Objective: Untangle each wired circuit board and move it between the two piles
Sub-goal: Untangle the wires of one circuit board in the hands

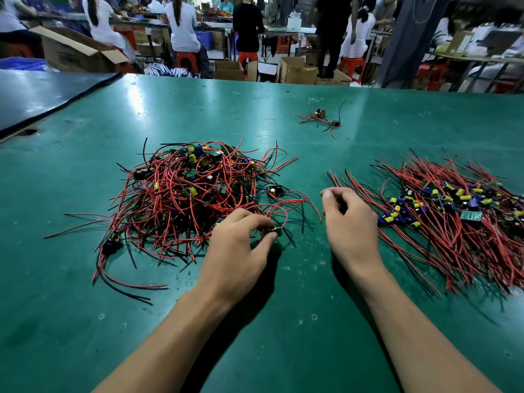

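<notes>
A tangled pile [187,194] of small circuit boards with red and black wires lies left of centre on the green table [283,321]. To the right lies a second pile [442,214] with its wires laid straight and roughly parallel. At the near right edge of the tangled pile, my left hand [241,245] pinches a small green circuit board [275,230] between thumb and fingers. Its red wires loop back into the tangle. My right hand [348,222] hovers beside the straightened pile, fingers loosely curled, holding nothing that I can see.
A few loose wired boards [321,116] and a rubber band [236,117] lie farther back on the table. A darker table [42,95] adjoins at the far left. Beyond the far edge stand cardboard boxes [297,70], red stools and several people at benches.
</notes>
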The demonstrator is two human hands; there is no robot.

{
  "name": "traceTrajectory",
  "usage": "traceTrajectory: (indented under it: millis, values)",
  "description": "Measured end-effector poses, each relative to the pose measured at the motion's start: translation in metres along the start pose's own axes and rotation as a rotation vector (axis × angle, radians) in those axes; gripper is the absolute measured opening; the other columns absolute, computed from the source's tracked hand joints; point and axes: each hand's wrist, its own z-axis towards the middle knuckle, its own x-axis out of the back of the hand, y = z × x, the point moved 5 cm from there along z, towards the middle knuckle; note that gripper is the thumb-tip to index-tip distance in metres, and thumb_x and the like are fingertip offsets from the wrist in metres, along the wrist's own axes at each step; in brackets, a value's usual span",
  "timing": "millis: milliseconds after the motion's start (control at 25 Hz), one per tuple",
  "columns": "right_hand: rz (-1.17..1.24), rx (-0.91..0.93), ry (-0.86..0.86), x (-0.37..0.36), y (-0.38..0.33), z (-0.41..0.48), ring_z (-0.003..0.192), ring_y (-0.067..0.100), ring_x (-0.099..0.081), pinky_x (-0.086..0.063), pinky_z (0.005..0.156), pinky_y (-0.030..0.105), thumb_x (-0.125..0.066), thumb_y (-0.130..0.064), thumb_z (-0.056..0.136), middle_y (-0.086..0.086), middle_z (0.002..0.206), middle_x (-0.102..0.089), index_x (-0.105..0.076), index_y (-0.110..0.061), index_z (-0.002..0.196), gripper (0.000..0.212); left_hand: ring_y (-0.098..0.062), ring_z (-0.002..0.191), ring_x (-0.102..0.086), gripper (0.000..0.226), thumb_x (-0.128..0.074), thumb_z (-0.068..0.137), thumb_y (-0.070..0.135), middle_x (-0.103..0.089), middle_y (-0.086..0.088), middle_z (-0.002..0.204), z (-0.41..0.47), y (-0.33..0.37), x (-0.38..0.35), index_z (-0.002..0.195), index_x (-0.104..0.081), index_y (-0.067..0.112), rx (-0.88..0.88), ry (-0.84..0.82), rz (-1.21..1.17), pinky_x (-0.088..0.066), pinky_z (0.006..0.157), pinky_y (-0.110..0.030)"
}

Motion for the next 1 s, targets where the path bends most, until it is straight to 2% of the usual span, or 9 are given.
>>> traceTrajectory:
  millis: [120,200,280,360,440,560,680,760,1000]
  values:
    - [0.155,-0.109,-0.013,0.000,-0.004,-0.001,0.050,0.012,-0.046,-0.036,0.053,0.028,-0.053,-0.039,0.103,-0.009,0.052,-0.051,-0.060,-0.019,0.067,0.042,-0.005,0.061,-0.053,0.011,-0.077,0.083,0.011,-0.063,0.003,0.089,0.000,0.014,0.010,0.094,-0.075,0.010,-0.124,0.122,-0.159,-0.046,0.059,-0.017]
    - [0.429,-0.251,-0.228,-0.012,-0.011,-0.006,0.038,0.015,-0.042,-0.031,0.040,0.020,-0.052,-0.052,0.100,-0.001,0.047,-0.050,-0.059,-0.017,0.060,0.054,-0.008,0.069,-0.058,0.010,-0.076,0.084,0.007,-0.064,-0.001,0.090,-0.003,0.023,0.015,0.094,-0.074,0.006,-0.241,0.184,-0.141,-0.049,0.065,-0.021]
    - [0.531,-0.345,-0.515,-0.024,-0.020,-0.018,0.034,0.014,-0.045,-0.027,0.034,0.015,-0.055,-0.071,0.089,0.004,0.053,-0.056,-0.065,-0.016,0.065,0.061,-0.012,0.078,-0.061,0.009,-0.074,0.085,0.003,-0.064,-0.005,0.091,-0.006,0.028,0.016,0.094,-0.073,0.001,-0.332,0.226,-0.093,-0.051,0.071,-0.023]
    - [0.547,-0.268,-0.674,-0.031,-0.026,-0.026,0.039,0.013,-0.049,-0.031,0.036,0.017,-0.066,-0.065,0.084,0.003,0.063,-0.061,-0.069,-0.019,0.072,0.047,-0.014,0.081,-0.061,0.011,-0.073,0.084,-0.002,-0.063,-0.008,0.092,-0.007,0.031,0.016,0.095,-0.073,-0.001,-0.386,0.234,-0.052,-0.052,0.075,-0.023]
    - [0.570,-0.168,-0.648,-0.031,-0.029,-0.026,0.043,0.013,-0.050,-0.035,0.040,0.019,-0.073,-0.042,0.088,0.002,0.068,-0.064,-0.072,-0.021,0.074,0.025,-0.015,0.082,-0.061,0.012,-0.073,0.082,-0.004,-0.061,-0.008,0.094,-0.007,0.032,0.014,0.094,-0.071,0.000,-0.401,0.220,-0.065,-0.051,0.077,-0.022]
    - [0.632,-0.191,-0.513,-0.024,-0.027,-0.017,0.043,0.011,-0.052,-0.035,0.041,0.018,-0.069,-0.028,0.087,0.003,0.074,-0.068,-0.071,-0.018,0.077,0.014,-0.016,0.077,-0.064,0.011,-0.066,0.086,-0.002,-0.060,-0.003,0.090,-0.005,0.025,0.012,0.091,-0.061,0.006,-0.211,0.193,-0.198,-0.055,0.071,-0.024]
    - [0.603,-0.183,-0.551,-0.025,-0.026,-0.020,0.044,0.005,-0.048,-0.035,0.043,0.014,-0.067,-0.032,0.084,-0.002,0.071,-0.066,-0.067,-0.015,0.083,0.017,-0.015,0.061,-0.068,0.001,-0.060,0.096,0.013,-0.065,-0.002,0.076,-0.003,0.007,-0.001,0.094,-0.060,0.012,0.212,0.061,-0.522,-0.056,0.056,-0.029]
    - [0.576,-0.162,-0.604,-0.029,-0.029,-0.029,0.043,0.001,-0.040,-0.031,0.042,0.012,-0.067,-0.028,0.090,-0.006,0.064,-0.060,-0.067,-0.015,0.082,0.015,-0.021,0.053,-0.066,0.014,-0.055,0.098,0.022,-0.062,-0.003,0.074,-0.004,0.003,-0.011,0.094,-0.064,0.012,0.406,-0.061,-0.789,-0.053,0.047,-0.030]
    - [0.526,-0.161,-0.560,-0.035,-0.029,-0.033,0.046,-0.003,-0.046,-0.035,0.047,0.008,-0.063,-0.016,0.099,-0.014,0.056,-0.060,-0.068,-0.014,0.082,0.017,-0.029,0.044,-0.059,0.015,-0.069,0.077,0.027,-0.063,-0.009,0.078,-0.004,0.001,-0.017,0.088,-0.068,0.017,0.695,-0.184,-1.143,-0.048,0.039,-0.026]
